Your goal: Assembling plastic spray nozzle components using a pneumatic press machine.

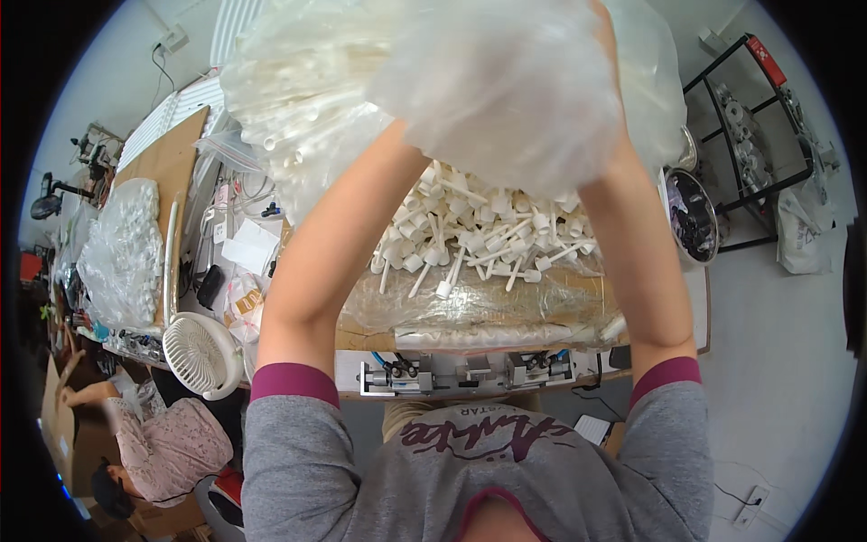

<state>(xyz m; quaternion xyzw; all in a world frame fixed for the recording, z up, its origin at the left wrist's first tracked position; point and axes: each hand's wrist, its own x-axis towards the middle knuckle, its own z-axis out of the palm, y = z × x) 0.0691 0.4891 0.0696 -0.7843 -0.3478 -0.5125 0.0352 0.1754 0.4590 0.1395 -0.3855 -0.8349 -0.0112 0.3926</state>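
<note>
A translucent plastic bag (506, 90), smeared by motion, is lifted between my raised arms above the work surface. My left forearm (339, 226) reaches up to it, and the bag covers my left hand completely. On the other side my right forearm (641, 235) runs up along the bag's edge, where only a strip of skin shows; the fingers are hidden. Below the bag lies a heap of small white plastic parts (488, 226), each with a thin stem and a cup-shaped end. They rest on a cardboard box (470, 298) covered in clear film.
A large clear bag of white tubes (298, 135) stands at the far left. Nearer are a white fan (203, 355) and a metal fixture (465, 372). At right are a round metal container (691, 217) and a black rack (750, 135). A person (172, 443) bends at lower left.
</note>
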